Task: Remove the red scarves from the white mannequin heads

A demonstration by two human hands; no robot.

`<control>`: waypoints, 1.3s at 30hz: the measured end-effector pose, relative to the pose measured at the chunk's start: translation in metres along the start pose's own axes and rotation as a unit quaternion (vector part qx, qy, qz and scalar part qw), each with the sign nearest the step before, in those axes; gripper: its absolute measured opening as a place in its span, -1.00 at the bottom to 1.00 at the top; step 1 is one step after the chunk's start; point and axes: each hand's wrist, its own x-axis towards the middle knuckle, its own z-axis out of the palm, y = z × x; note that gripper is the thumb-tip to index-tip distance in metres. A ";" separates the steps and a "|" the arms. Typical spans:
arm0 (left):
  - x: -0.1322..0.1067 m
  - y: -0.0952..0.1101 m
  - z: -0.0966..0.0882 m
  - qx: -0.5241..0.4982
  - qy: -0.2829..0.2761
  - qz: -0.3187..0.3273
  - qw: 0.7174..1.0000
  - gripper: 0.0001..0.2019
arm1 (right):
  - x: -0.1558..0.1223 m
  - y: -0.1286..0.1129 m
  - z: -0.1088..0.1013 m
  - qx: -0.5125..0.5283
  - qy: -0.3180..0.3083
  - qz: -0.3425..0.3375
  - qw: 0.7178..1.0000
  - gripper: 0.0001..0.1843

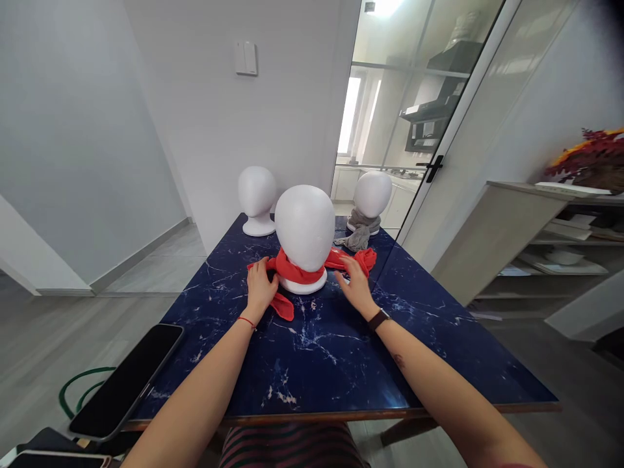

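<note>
A white foam mannequin head [305, 224] stands on the table in front of me with a red scarf [305, 275] wrapped around its neck. My left hand [260, 286] is closed on the scarf at the left side of the neck. One scarf tail hangs below that hand onto the tabletop. At the right, my right hand [355, 287] touches the scarf's other end with its fingertips, thumb held apart. Beyond that hand, this end lies bunched up. The right fingertips are partly lost against the red cloth.
The blue marbled table [312, 364] carries a bare foam head [257, 192] at back left. Another foam head [373, 194] at back right wears a grey scarf [361, 227]. A phone [127, 380] lies at the left edge. A glass door [414, 117] and shelves [550, 240] stand right.
</note>
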 end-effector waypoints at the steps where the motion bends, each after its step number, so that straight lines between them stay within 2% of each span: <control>1: -0.001 0.002 0.000 -0.005 -0.007 0.027 1.000 -0.50 | -0.003 -0.009 0.005 0.011 -0.047 -0.029 0.998 -0.55; 3: -0.003 0.007 -0.002 0.000 -0.034 0.074 0.997 -0.47 | -0.008 -0.023 0.012 0.019 -0.115 -0.054 0.992 -0.46; 5: -0.005 0.011 -0.004 0.023 -0.064 0.100 0.993 -0.49 | -0.012 -0.027 0.016 0.017 -0.152 -0.053 0.987 -0.35; 9: -0.006 0.016 -0.010 0.092 -0.083 0.118 0.985 -0.67 | -0.015 -0.017 0.017 0.007 -0.181 -0.051 0.982 -0.23; 12: -0.005 0.022 -0.017 0.118 -0.087 0.181 0.973 -0.70 | -0.015 -0.009 0.018 0.000 -0.196 -0.050 0.979 -0.18; 16: -0.004 0.032 -0.024 0.112 -0.130 0.246 0.954 -0.78 | -0.015 -0.012 0.020 -0.001 -0.186 -0.035 0.982 -0.14; 22: 0.000 0.036 -0.029 0.064 -0.115 0.216 0.967 -0.79 | -0.010 -0.031 0.025 -0.050 -0.150 0.022 0.987 -0.02; 25: 0.000 0.034 -0.028 0.069 -0.139 0.199 0.967 -0.78 | -0.008 -0.042 0.029 -0.088 -0.140 0.051 0.985 0.00; 27: 0.000 0.031 -0.025 0.088 -0.151 0.180 0.968 -0.78 | -0.007 -0.048 0.031 -0.109 -0.137 0.078 0.981 0.01; 33: -0.003 0.019 -0.017 0.191 -0.123 0.099 0.969 -0.58 | -0.009 -0.052 0.035 -0.129 -0.132 0.130 0.974 -0.04; 36: -0.005 0.017 -0.020 0.232 -0.138 0.079 0.960 -0.67 | -0.009 -0.052 0.035 -0.129 -0.133 0.140 0.973 -0.06; 39: -0.004 0.025 -0.028 0.251 -0.124 0.088 0.956 -0.73 | -0.008 -0.055 0.034 -0.133 -0.130 0.140 0.973 -0.09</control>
